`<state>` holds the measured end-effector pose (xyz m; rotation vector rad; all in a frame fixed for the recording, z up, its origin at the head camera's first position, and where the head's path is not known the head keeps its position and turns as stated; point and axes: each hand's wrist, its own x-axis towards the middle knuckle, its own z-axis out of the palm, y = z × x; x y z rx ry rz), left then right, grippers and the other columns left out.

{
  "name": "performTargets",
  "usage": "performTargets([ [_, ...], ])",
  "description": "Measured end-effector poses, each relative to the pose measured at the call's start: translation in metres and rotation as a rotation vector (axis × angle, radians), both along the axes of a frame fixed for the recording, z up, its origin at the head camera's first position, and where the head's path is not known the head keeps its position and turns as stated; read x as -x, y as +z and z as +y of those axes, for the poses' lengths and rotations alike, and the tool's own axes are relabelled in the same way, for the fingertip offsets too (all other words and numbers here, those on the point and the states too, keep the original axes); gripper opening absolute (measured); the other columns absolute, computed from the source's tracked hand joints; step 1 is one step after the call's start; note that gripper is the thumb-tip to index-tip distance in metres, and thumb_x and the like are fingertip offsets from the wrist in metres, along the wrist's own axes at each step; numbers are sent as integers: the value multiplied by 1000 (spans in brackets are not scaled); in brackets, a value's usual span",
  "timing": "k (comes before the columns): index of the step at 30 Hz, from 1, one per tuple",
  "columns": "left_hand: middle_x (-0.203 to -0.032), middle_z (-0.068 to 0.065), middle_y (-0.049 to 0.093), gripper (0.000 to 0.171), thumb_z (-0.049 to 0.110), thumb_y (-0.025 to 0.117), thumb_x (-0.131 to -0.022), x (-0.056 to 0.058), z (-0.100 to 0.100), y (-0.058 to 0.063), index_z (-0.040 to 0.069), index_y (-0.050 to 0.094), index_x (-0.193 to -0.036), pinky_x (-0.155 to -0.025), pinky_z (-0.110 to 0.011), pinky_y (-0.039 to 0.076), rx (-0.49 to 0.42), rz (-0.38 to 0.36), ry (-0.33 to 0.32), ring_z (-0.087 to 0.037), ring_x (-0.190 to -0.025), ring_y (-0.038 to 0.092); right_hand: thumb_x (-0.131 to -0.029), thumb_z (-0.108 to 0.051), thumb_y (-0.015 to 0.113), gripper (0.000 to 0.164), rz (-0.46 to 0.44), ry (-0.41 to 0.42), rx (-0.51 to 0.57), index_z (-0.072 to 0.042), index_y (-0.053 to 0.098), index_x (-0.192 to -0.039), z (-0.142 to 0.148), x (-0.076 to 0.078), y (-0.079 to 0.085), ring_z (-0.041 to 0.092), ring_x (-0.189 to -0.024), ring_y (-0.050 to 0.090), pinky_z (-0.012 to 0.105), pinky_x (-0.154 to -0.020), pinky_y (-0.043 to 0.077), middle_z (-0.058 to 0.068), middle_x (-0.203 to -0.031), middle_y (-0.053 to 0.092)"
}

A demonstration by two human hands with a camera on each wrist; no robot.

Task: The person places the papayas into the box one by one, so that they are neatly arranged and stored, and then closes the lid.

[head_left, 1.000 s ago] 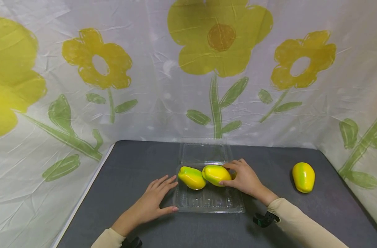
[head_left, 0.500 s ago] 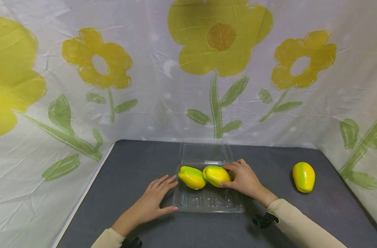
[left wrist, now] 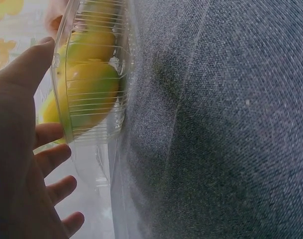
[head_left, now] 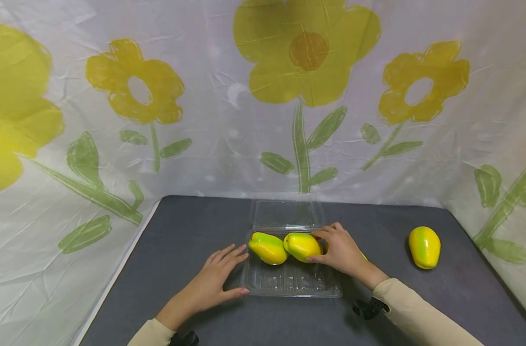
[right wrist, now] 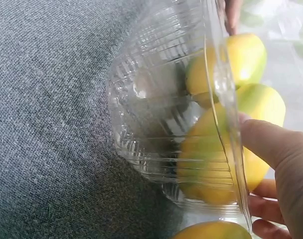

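A clear plastic clamshell box (head_left: 284, 291) lies with its lid raised at the back. Two glossy yellow-green mangoes sit side by side in its rear half: the left mango (head_left: 268, 248) and the right mango (head_left: 302, 246). My right hand (head_left: 341, 250) holds the right mango from its right end, thumb in front and fingers behind; the right wrist view shows the thumb (right wrist: 266, 142) against its skin. Fingers spread, my left hand (head_left: 215, 274) rests along the box's left side. Its thumb and fingertips are right at the rim (left wrist: 62, 94) in the left wrist view.
Another mango (head_left: 424, 247) lies on the dark grey table (head_left: 193, 216) at the far right. A sliver of yellow fruit (head_left: 364, 256) peeks out behind my right wrist; in the right wrist view a fruit (right wrist: 211, 231) shows outside the box. Flower-printed cloth (head_left: 211, 120) surrounds the table.
The mango in my right hand has shifted slightly toward me. A yellow edge of fruit has come into sight behind the right wrist. The left hand has stayed still.
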<state>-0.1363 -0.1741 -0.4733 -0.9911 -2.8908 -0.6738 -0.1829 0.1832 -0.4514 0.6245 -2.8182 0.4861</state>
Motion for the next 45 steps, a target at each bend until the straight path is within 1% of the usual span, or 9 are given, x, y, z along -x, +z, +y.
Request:
performTargets([
  [3, -165, -2, 28, 84, 70, 55, -88, 0, 0, 0, 18, 40, -152, -116, -65, 25, 10, 4, 1, -35, -152, 26, -67, -53, 86, 68, -1, 3, 4, -13, 72, -120, 0, 0, 0, 22, -98, 53, 42, -82, 46, 4, -110, 72],
  [6, -165, -2, 28, 85, 72, 52, -88, -1, 0, 0, 18, 39, -152, -117, -65, 25, 11, 4, 2, -34, -152, 26, -66, -53, 87, 68, 1, 7, 9, -13, 72, -119, 0, 0, 1, 21, -98, 53, 42, -82, 46, 3, -108, 72],
  [16, -164, -3, 29, 85, 71, 54, -88, -1, 0, 1, 17, 40, -152, -116, -66, 26, 4, 3, -3, -36, -151, 27, -67, -54, 86, 69, -24, 9, 18, -14, 71, -121, 1, -2, 2, 22, -101, 55, 45, -86, 47, 3, -111, 72],
  [22, -165, -3, 28, 85, 72, 52, -88, -1, 0, 1, 17, 40, -152, -116, -65, 25, 2, 10, -7, -36, -151, 27, -66, -55, 86, 68, -9, 15, 27, -15, 72, -120, 3, -3, 6, 19, -98, 56, 42, -84, 49, 2, -108, 72],
  [28, -165, -3, 28, 83, 66, 59, -88, 0, 0, 1, 17, 40, -152, -116, -66, 25, -2, 5, -7, -36, -151, 27, -66, -51, 87, 66, -7, 4, 53, -16, 72, -120, 11, -5, 15, 19, -96, 55, 39, -80, 50, 2, -110, 71],
  [33, -164, -3, 29, 81, 63, 61, -88, 0, 0, 2, 17, 40, -152, -116, -66, 25, -1, 0, -3, -36, -151, 27, -70, -47, 87, 62, -21, -25, 69, -17, 71, -122, 22, -6, 21, 19, -98, 54, 39, -79, 49, 3, -114, 69],
  [36, -164, -3, 29, 82, 64, 61, -88, 0, 0, 2, 17, 40, -152, -116, -66, 25, 3, -3, -2, -36, -151, 27, -71, -44, 87, 61, -18, -21, 90, -15, 71, -122, 31, -6, 22, 22, -99, 54, 42, -79, 51, 5, -114, 69],
  [40, -164, -3, 29, 82, 65, 60, -88, 0, 0, 2, 17, 40, -152, -116, -66, 25, 2, -9, -1, -36, -151, 27, -73, -41, 86, 61, -28, -21, 122, -13, 69, -124, 43, -6, 23, 26, -105, 55, 49, -83, 51, 8, -119, 68],
  [45, -165, -2, 28, 82, 66, 58, -89, 0, -1, 0, 17, 40, -152, -117, -66, 24, 3, -8, -2, -36, -152, 26, -75, -40, 85, 61, -49, -40, 120, -13, 68, -127, 57, -7, 19, 29, -108, 55, 52, -85, 51, 10, -122, 66],
])
